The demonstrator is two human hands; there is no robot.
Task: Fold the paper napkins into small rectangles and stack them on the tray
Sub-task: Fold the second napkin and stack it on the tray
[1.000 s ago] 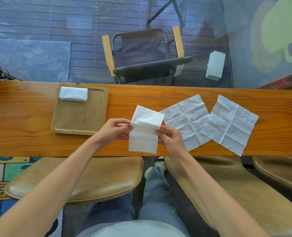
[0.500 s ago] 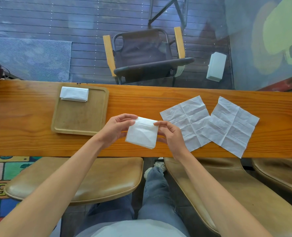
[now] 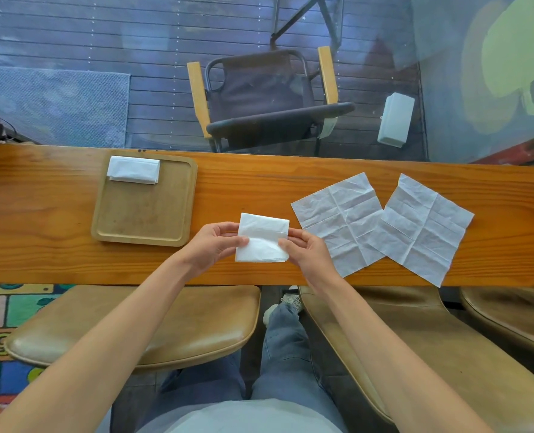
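We sit at a long wooden counter (image 3: 56, 214) that runs left to right across the view, and everything for the job lies on it. The largest thing on it is the tray (image 3: 143, 220), left of centre, set there as the place for finished pieces; one folded napkin (image 3: 133, 170) already lies in its far left corner, which leaves most of the tray bare for the stack to grow. To the right, two flat napkins (image 3: 340, 220) wait unfolded, the further-right one (image 3: 428, 226) overlapping the edge of the other, both creased in a grid and kept within reach of our right hand (image 3: 306, 254). Between tray and sheets, near the counter's near edge, we hold the napkin in work (image 3: 262, 239), already doubled into a small thick rectangle with a flap lying over its far half. Our left hand (image 3: 212, 245) pinches its left edge between thumb and fingers, and the right hand pinches the right edge the same way, so the layers stay aligned and cannot spring open. It seems lifted slightly off the wood, though we cannot tell for certain. We judge the fold nearly done: one more crease or a press, then a short carry left to the tray.
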